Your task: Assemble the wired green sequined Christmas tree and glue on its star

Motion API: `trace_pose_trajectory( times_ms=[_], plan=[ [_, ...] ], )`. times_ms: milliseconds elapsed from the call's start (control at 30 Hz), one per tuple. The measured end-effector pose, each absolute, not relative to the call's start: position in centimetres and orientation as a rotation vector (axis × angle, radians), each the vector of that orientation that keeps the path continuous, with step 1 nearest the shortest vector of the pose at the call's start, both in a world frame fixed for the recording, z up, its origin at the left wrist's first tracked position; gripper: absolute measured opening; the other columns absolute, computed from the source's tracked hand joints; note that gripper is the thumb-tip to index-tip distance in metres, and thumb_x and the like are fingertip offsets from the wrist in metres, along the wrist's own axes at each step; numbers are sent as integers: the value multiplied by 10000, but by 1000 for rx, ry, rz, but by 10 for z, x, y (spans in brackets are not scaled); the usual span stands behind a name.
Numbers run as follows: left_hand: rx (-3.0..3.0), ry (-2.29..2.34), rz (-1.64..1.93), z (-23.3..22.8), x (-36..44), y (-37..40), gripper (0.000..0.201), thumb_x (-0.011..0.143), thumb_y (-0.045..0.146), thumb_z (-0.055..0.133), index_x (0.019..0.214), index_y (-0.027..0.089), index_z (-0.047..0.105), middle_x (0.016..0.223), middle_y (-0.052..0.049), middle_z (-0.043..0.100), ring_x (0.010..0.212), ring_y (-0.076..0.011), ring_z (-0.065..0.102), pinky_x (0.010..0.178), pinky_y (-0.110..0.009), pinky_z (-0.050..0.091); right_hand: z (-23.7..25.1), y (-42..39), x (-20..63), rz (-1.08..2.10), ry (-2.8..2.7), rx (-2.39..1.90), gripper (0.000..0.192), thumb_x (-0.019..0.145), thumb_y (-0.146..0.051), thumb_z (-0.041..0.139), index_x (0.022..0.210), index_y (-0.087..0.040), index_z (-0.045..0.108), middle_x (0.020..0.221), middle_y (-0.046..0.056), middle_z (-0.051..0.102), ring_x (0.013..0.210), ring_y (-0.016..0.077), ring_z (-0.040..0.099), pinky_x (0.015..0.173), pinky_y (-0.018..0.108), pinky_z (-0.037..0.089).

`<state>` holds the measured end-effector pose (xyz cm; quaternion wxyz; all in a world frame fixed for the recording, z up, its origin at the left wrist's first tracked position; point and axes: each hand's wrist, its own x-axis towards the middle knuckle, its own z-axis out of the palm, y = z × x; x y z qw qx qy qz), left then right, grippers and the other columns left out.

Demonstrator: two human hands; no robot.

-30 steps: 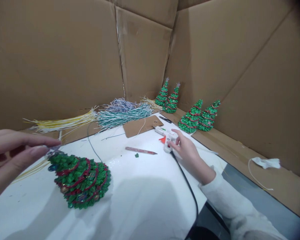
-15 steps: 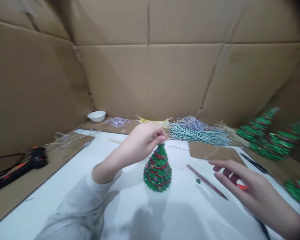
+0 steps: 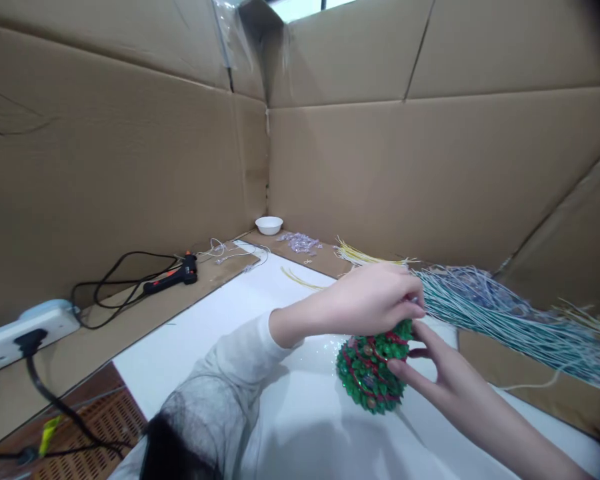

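Note:
A small green cone-shaped Christmas tree [image 3: 369, 370] with red garland stands on the white table [image 3: 220, 317]. My left hand [image 3: 375, 299] pinches the tree's top from above. My right hand [image 3: 437, 373] comes in from the right, its fingers touching the tree's side and upper part. A bundle of teal and white wire stems [image 3: 500, 313] lies just behind and to the right of both hands.
Cardboard walls [image 3: 130, 167] enclose the table. A black and orange glue gun [image 3: 173, 279] with a coiled cord lies at the left, beside a white power strip [image 3: 15, 330]. A white bowl [image 3: 269, 225], clear beads [image 3: 300, 243] and yellow stems [image 3: 360, 255] sit at the back.
The view swung left. My right hand left the white glue gun and came to the tree's side. My left hand kept its hold on the treetop.

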<state>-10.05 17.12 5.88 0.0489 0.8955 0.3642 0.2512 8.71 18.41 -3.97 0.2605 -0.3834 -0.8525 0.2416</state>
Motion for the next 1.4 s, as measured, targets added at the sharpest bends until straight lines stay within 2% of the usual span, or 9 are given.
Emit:
trace_pose_trajectory(
  times_ms=[100, 200, 533, 833, 1100, 1400],
  plan=[
    [2724, 1098, 777, 58, -100, 172, 160, 874, 154, 463, 829, 143, 615, 916, -55, 657, 879, -158, 568, 770, -270, 443, -44, 186, 81, 626, -2341, -1029, 440, 857, -507, 467, 1200, -238, 405, 1122, 90, 579, 988, 247, 602, 828, 402, 525],
    [2716, 1103, 778, 59, -101, 172, 151, 872, 157, 463, 815, 157, 603, 912, -49, 656, 871, -158, 570, 757, -273, 446, -44, 187, 80, 613, -2343, -1023, 434, 862, -505, 458, 1197, -235, 399, 1094, 91, 582, 980, 247, 602, 832, 407, 522],
    [2702, 1071, 818, 60, -105, 172, 174, 880, 180, 466, 847, 132, 630, 901, -60, 661, 869, -159, 572, 759, -259, 435, -40, 184, 82, 782, -2260, -980, 440, 839, -461, 524, 1208, -234, 442, 1136, 76, 597, 1001, 222, 614, 830, 337, 549],
    [2710, 1003, 763, 60, -107, 172, 148, 883, 193, 489, 849, 157, 628, 877, -40, 679, 839, -153, 581, 740, -258, 421, -35, 184, 83, 915, -2205, -1002, 515, 798, -470, 581, 1226, -206, 473, 1185, 115, 602, 1010, 260, 625, 851, 401, 555],
    [2725, 981, 648, 67, -112, 173, 200, 909, 200, 460, 943, 140, 648, 964, -60, 678, 911, -151, 587, 796, -242, 426, -32, 184, 84, 948, -2268, -970, 477, 810, -445, 579, 1228, -235, 485, 1224, 87, 587, 1070, 245, 593, 913, 403, 518],
    [2650, 1016, 768, 67, -115, 176, 149, 865, 197, 527, 870, 162, 672, 833, -6, 700, 750, -109, 610, 663, -200, 420, -20, 181, 81, 990, -2245, -928, 437, 766, -338, 652, 1160, -195, 525, 1113, 67, 605, 1002, 210, 584, 868, 374, 507]
  ],
)
